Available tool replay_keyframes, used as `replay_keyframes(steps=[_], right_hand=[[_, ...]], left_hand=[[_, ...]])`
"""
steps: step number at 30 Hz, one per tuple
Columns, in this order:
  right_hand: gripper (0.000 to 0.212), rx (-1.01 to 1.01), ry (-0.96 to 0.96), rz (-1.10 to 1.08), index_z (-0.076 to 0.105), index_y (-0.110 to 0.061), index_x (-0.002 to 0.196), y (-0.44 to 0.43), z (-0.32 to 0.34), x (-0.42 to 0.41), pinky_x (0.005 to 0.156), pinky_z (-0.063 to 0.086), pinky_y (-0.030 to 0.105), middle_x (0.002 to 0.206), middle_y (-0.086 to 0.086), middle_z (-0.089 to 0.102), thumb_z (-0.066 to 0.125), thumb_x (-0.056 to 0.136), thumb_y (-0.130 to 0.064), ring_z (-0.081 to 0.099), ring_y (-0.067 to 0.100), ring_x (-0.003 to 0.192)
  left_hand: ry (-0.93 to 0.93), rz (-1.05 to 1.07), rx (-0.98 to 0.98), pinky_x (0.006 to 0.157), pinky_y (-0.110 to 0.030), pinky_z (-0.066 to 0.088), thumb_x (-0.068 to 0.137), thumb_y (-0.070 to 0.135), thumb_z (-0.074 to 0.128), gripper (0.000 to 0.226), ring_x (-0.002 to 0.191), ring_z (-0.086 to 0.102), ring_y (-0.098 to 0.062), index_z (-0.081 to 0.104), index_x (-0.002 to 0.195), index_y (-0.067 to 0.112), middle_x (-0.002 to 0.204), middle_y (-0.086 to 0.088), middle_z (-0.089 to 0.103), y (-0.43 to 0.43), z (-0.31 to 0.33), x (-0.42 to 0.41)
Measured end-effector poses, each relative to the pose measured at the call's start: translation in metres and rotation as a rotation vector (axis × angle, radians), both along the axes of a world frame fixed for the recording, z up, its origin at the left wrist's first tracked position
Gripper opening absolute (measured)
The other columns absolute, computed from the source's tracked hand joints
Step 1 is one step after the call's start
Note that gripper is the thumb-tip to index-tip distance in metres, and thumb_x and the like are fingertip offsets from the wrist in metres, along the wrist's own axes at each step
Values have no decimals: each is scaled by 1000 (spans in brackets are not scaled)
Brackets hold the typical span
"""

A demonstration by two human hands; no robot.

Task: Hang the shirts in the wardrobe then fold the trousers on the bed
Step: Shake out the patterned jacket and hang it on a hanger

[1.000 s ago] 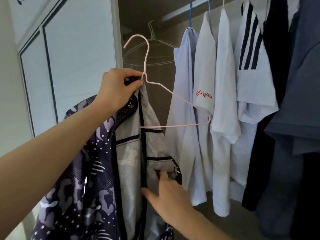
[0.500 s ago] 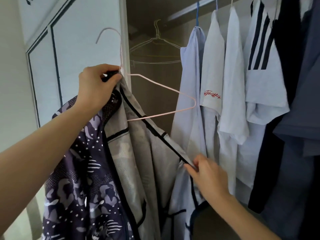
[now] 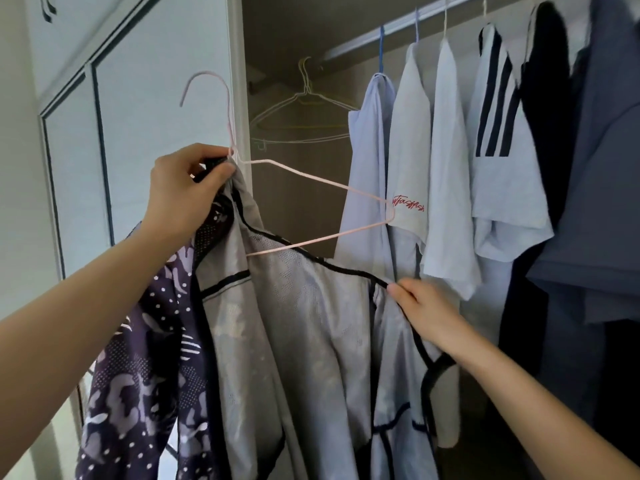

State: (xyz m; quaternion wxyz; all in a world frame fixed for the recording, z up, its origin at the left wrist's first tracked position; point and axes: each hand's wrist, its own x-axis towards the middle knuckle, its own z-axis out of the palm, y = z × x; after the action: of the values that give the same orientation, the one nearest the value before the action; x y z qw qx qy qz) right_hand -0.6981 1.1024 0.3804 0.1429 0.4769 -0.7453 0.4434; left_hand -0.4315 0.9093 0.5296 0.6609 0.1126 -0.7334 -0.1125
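– where's the shirt?
– the purple patterned shirt [image 3: 294,323] is held up before the open wardrobe, pale mesh inside facing out, left shoulder on the pink wire hanger [image 3: 332,181].
– and the grips?
– left grip [image 3: 187,188] pinches the collar and the hanger's neck together. right grip [image 3: 426,313] pinches the black-trimmed front edge, stretched out just beside the hung white t-shirt [image 3: 408,133].
– the hook?
– in front of the wardrobe door [image 3: 156,98].
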Motion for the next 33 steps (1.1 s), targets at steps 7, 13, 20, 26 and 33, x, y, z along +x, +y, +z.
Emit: replay_keyframes(steps=[7, 13, 20, 26, 33], right_hand=[[48, -99, -18, 144, 43, -24, 49, 12, 72, 18, 47, 24, 20, 44, -12, 33, 64, 92, -24, 28, 5, 46], [50, 17, 48, 70, 58, 13, 70, 28, 109, 9, 55, 30, 29, 59, 23, 43, 65, 90, -32, 37, 20, 55], [51, 86, 55, -74, 41, -7, 53, 31, 133, 26, 55, 21, 28, 47, 1, 29, 63, 91, -31, 31, 12, 47], [51, -57, 97, -19, 32, -18, 52, 19, 155, 72, 51, 25, 29, 54, 3, 25, 61, 92, -29, 26, 17, 51], [41, 95, 144, 524, 61, -27, 122, 19, 137, 98, 106, 41, 25, 119, -13, 66, 44, 96, -1, 57, -2, 116]], left_hand=[[-82, -99, -73, 85, -14, 49, 92, 17, 67, 14, 85, 62, 2, 70, 104, 24, 94, 16, 68, 15, -14, 0], [-148, -52, -191, 92, -15, 48, 91, 15, 69, 19, 94, 65, -1, 69, 102, 31, 95, 24, 69, 9, -27, 2], [-285, 61, -500, 83, -17, 47, 90, 10, 70, 22, 89, 61, -10, 74, 111, 12, 97, 0, 71, 10, -38, -13], [-382, 57, -655, 67, -39, 56, 94, 27, 52, 33, 80, 63, -23, 72, 113, 9, 94, 1, 71, 27, -43, -31], [-210, 56, -389, 86, -7, 41, 91, 10, 67, 23, 92, 60, -8, 72, 113, 12, 99, 2, 70, 25, -43, -24]])
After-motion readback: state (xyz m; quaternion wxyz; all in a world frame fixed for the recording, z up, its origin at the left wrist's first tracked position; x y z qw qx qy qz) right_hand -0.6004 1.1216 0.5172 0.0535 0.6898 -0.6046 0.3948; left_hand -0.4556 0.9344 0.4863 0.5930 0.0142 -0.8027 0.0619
